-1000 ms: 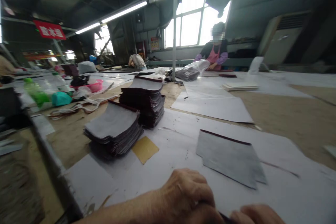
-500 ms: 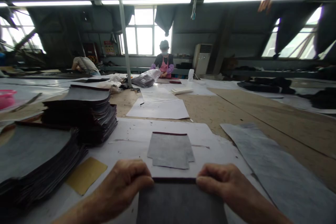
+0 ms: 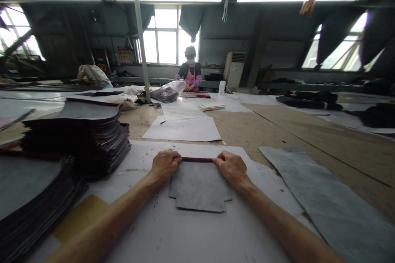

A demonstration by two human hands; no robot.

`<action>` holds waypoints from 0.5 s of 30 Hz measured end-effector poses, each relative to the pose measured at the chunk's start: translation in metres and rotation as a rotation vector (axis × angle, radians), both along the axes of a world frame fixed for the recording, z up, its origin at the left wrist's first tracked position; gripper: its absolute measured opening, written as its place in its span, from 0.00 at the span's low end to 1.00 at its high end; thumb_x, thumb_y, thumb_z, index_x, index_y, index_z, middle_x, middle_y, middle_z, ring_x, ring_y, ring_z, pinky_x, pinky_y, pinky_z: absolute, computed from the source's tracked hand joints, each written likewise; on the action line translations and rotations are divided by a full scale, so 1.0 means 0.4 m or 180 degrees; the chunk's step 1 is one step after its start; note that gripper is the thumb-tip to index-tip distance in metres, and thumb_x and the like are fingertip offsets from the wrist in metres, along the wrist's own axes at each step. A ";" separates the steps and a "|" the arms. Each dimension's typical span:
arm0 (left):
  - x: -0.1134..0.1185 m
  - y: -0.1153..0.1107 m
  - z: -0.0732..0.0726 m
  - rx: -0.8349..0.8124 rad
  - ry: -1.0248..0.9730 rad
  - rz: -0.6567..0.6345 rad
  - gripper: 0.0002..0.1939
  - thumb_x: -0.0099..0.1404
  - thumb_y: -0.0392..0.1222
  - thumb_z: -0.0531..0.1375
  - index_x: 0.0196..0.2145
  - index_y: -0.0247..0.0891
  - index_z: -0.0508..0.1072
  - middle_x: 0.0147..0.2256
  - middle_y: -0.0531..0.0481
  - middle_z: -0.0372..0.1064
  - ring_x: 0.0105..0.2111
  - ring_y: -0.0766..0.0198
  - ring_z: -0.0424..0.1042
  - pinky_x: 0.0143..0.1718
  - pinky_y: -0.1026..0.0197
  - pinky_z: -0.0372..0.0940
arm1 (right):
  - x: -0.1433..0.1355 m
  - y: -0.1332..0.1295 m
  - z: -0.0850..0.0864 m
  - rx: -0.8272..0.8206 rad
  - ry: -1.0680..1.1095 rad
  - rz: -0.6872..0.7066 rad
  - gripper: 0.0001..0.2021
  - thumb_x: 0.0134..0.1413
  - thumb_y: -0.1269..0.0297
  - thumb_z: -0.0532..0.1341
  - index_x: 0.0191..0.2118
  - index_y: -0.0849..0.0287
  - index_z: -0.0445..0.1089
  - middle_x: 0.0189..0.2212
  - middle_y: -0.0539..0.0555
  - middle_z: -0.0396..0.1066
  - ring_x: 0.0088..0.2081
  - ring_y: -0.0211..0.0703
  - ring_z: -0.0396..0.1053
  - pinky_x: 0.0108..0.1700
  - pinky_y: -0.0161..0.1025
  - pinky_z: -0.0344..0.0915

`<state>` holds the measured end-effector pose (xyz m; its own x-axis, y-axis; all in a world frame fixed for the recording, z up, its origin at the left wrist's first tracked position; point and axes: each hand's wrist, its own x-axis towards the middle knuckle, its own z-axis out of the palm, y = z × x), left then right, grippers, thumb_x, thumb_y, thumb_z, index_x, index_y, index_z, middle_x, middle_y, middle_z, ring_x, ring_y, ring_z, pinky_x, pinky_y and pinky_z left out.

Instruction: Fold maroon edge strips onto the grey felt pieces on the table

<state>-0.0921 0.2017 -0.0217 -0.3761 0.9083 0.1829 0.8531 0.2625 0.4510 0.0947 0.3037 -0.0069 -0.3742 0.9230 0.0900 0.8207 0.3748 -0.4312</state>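
A grey, notched panel of sheet material [image 3: 200,187] with a dark red folded edge lies on the white sheet [image 3: 173,234] in front of me. My left hand [image 3: 166,163] pinches the far left corner of that red edge. At the far right corner, my right hand [image 3: 231,167] grips the same edge between thumb and fingers. The panel's near side, with cut-out corners, points toward me. Another panel seen earlier in this spot is hidden, apparently underneath. Both arms reach forward over the table.
Two tall stacks of similar panels, a farther one [image 3: 80,139] and a nearer one [image 3: 31,197], stand at left beside a tan card [image 3: 80,218]. A long grey sheet [image 3: 324,197] lies at right. A pole [image 3: 140,33] rises farther back; a person in a pink apron [image 3: 190,76] works across the table.
Both hands have moved forward, away from me, carrying the held panel by its red edge onto the spot where another panel lay. The view has shifted slightly right.
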 end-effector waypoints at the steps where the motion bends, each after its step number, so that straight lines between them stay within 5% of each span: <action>1: 0.001 0.000 -0.008 0.0025 0.0037 0.0022 0.11 0.65 0.44 0.54 0.40 0.34 0.69 0.40 0.47 0.67 0.40 0.62 0.68 0.43 0.53 0.65 | 0.000 0.001 -0.003 0.0019 -0.0051 -0.0020 0.11 0.58 0.59 0.56 0.38 0.62 0.68 0.39 0.53 0.68 0.41 0.41 0.66 0.44 0.45 0.64; 9: -0.006 0.010 -0.023 0.0295 0.0161 0.0031 0.10 0.66 0.43 0.54 0.36 0.33 0.70 0.36 0.49 0.68 0.37 0.64 0.69 0.42 0.54 0.65 | -0.006 0.007 -0.012 0.0103 -0.0256 -0.0069 0.11 0.59 0.60 0.55 0.38 0.62 0.67 0.37 0.53 0.68 0.38 0.39 0.67 0.42 0.44 0.65; 15: -0.011 0.016 -0.016 0.0530 0.0237 -0.0104 0.08 0.65 0.41 0.55 0.36 0.33 0.70 0.43 0.46 0.66 0.43 0.61 0.66 0.46 0.52 0.63 | 0.005 -0.004 -0.013 0.0452 -0.0009 0.0235 0.09 0.59 0.63 0.55 0.37 0.63 0.67 0.40 0.54 0.67 0.43 0.41 0.65 0.45 0.45 0.63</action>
<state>-0.0967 0.2082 -0.0279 -0.3267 0.8747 0.3580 0.8926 0.1610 0.4211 0.0967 0.3019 -0.0121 -0.4409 0.8711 0.2165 0.7900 0.4911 -0.3672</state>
